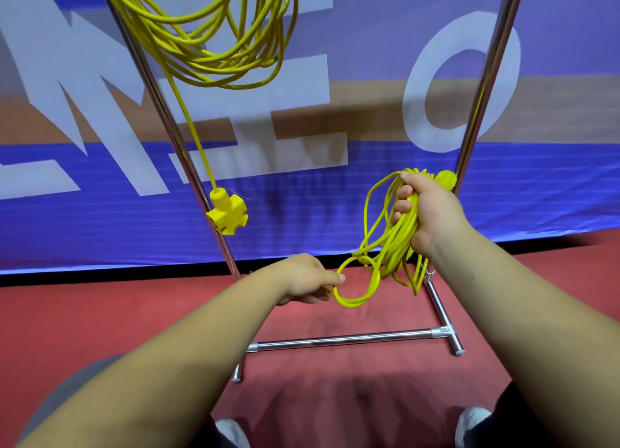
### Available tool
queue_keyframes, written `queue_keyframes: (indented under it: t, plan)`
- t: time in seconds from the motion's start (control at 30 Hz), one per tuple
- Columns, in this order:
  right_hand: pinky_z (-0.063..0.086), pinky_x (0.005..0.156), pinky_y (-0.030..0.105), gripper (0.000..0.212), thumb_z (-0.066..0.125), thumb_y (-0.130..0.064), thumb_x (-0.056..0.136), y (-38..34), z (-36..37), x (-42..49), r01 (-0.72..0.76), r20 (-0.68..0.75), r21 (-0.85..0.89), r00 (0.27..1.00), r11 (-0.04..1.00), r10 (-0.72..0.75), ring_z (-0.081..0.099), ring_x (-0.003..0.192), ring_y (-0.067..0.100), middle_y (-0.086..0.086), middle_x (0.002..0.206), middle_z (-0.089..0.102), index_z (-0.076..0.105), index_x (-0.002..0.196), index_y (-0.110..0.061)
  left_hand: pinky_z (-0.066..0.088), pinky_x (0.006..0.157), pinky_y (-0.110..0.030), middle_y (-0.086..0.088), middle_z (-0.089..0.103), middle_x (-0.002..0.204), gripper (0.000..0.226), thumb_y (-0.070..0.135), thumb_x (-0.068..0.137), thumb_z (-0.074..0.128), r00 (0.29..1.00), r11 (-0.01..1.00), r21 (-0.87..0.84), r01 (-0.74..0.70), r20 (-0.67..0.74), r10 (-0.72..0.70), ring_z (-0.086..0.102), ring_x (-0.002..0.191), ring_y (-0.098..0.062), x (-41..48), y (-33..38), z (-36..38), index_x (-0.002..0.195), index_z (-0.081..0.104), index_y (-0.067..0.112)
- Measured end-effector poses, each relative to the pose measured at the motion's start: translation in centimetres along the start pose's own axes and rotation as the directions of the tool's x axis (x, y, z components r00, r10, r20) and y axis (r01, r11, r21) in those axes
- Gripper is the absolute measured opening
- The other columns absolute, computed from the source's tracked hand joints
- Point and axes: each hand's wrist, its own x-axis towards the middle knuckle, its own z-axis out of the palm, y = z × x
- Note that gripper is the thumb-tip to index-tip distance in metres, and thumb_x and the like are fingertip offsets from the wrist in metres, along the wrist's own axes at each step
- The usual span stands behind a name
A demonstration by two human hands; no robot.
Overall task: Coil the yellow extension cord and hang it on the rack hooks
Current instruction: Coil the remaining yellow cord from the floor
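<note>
Gripping yellow extension cord point(392, 239) bundle at 3 o'clock: right hand point(427, 212), fingers wrapped tight around it. Left hand point(307, 278) pinches its bottom loop, centre. Second coil point(218, 48) hangs at 12 by rack point(339, 339) upright, socket block point(228, 213) dangling.

Bright, even light; wide-angle edge distortion.

- Your single wide-angle camera rides on your head, facing forward and down.
- It looks closely over your left hand point(307, 278) and right hand point(432, 209), with the shiny metal tube rack point(345, 339) just beyond them.
</note>
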Motion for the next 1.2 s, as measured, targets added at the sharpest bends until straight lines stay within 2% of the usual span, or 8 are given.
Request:
queue_keyframes:
  t: [0.2, 0.3, 0.5, 0.7, 0.8, 0.93, 1.03, 1.2]
  plan:
    - [0.041, 0.046, 0.024, 0.012, 0.065, -0.024, 0.101, 0.3, -0.2, 0.2, 0.017, -0.029, -0.003, 0.999, 1.000, -0.017, 0.041, 0.044, 0.008, -0.009, 0.064, 0.052, 0.061, 0.090, -0.022, 0.066, 0.076, -0.039, -0.023, 0.078, 0.094, 0.019, 0.020, 0.106, 0.059, 0.995, 0.995, -0.089, -0.053, -0.088, 0.045, 0.077, 0.080, -0.029, 0.0, 0.5, 0.5, 0.104, 0.066, 0.003]
    - [0.041, 0.046, 0.024, 0.012, 0.066, -0.023, 0.100, 0.2, -0.3, 0.1, 0.038, -0.043, -0.035, 0.998, 0.999, -0.040, 0.041, 0.044, 0.008, -0.008, 0.063, 0.053, 0.062, 0.089, -0.021, 0.065, 0.075, -0.038, -0.011, 0.077, 0.085, 0.020, 0.022, 0.104, 0.062, 0.990, 0.958, -0.280, -0.059, -0.138, 0.021, 0.072, 0.071, -0.022, -0.1, 1.1, 0.4, 0.111, 0.068, 0.004]
    - [0.041, 0.048, 0.026, 0.012, 0.070, -0.022, 0.095, 0.5, -0.5, -0.1, 0.114, -0.063, -0.187, 0.990, 0.976, -0.127, 0.043, 0.044, 0.011, -0.004, 0.061, 0.055, 0.065, 0.085, -0.017, 0.058, 0.086, -0.049, 0.004, 0.063, 0.062, 0.033, 0.044, 0.103, 0.058, 0.998, 0.645, -0.761, 0.064, 0.060, -0.027, 0.075, 0.080, -0.023, -0.8, 2.6, -1.0, 0.098, 0.064, 0.012]
    - [0.042, 0.050, 0.027, 0.018, 0.071, -0.023, 0.093, 0.9, -0.6, -0.2, 0.119, -0.080, -0.224, 0.987, 0.967, -0.139, 0.045, 0.046, 0.013, -0.003, 0.061, 0.057, 0.065, 0.078, -0.017, 0.055, 0.087, -0.038, -0.018, 0.041, 0.065, 0.067, 0.070, 0.098, 0.047, 0.957, 0.935, -0.329, -0.133, 0.202, 0.208, 0.068, 0.078, -0.023, -3.4, 3.8, -2.5, 0.056, 0.053, 0.017]
    - [0.043, 0.051, 0.028, 0.016, 0.071, -0.023, 0.093, 0.9, -0.6, -0.1, 0.110, -0.088, -0.227, 0.987, 0.968, -0.133, 0.045, 0.046, 0.013, -0.003, 0.061, 0.057, 0.066, 0.079, -0.017, 0.056, 0.091, -0.039, -0.014, 0.052, 0.071, 0.061, 0.064, 0.100, 0.051, 0.964, 0.972, -0.151, -0.182, 0.169, 0.207, 0.068, 0.081, -0.023, -3.9, 4.0, -2.8, 0.061, 0.056, 0.017]
    - [0.043, 0.050, 0.027, 0.016, 0.071, -0.023, 0.093, 0.7, -0.7, -0.1, 0.100, -0.092, -0.233, 0.988, 0.967, -0.125, 0.045, 0.046, 0.012, -0.004, 0.061, 0.057, 0.066, 0.079, -0.018, 0.051, 0.097, -0.045, -0.009, 0.061, 0.082, 0.037, 0.045, 0.102, 0.061, 0.951, 0.950, -0.195, -0.246, 0.143, 0.275, 0.070, 0.081, -0.026, -3.8, 3.5, -3.9, 0.080, 0.058, 0.016]
    - [0.042, 0.050, 0.026, 0.016, 0.070, -0.022, 0.093, 0.5, -0.9, 0.1, 0.085, -0.101, -0.212, 0.989, 0.974, -0.108, 0.044, 0.046, 0.012, -0.005, 0.061, 0.056, 0.065, 0.078, -0.020, 0.050, 0.105, -0.052, -0.006, 0.062, 0.080, 0.028, 0.035, 0.106, 0.057, 0.957, 0.856, -0.462, -0.232, 0.050, 0.286, 0.061, 0.057, -0.016, -3.1, 3.5, -4.4, 0.086, 0.059, 0.016]
    - [0.039, 0.052, 0.028, 0.013, 0.070, -0.022, 0.091, 0.9, -1.1, 0.4, 0.046, -0.082, -0.227, 0.994, 0.973, -0.066, 0.041, 0.046, 0.013, -0.003, 0.063, 0.054, 0.064, 0.080, -0.020, 0.062, 0.074, -0.041, -0.008, 0.076, 0.097, 0.017, 0.010, 0.108, 0.045, 0.988, 0.428, -0.897, -0.115, -0.149, -0.047, 0.070, 0.064, -0.012, -1.3, 3.3, -5.3, 0.116, 0.060, 0.006]
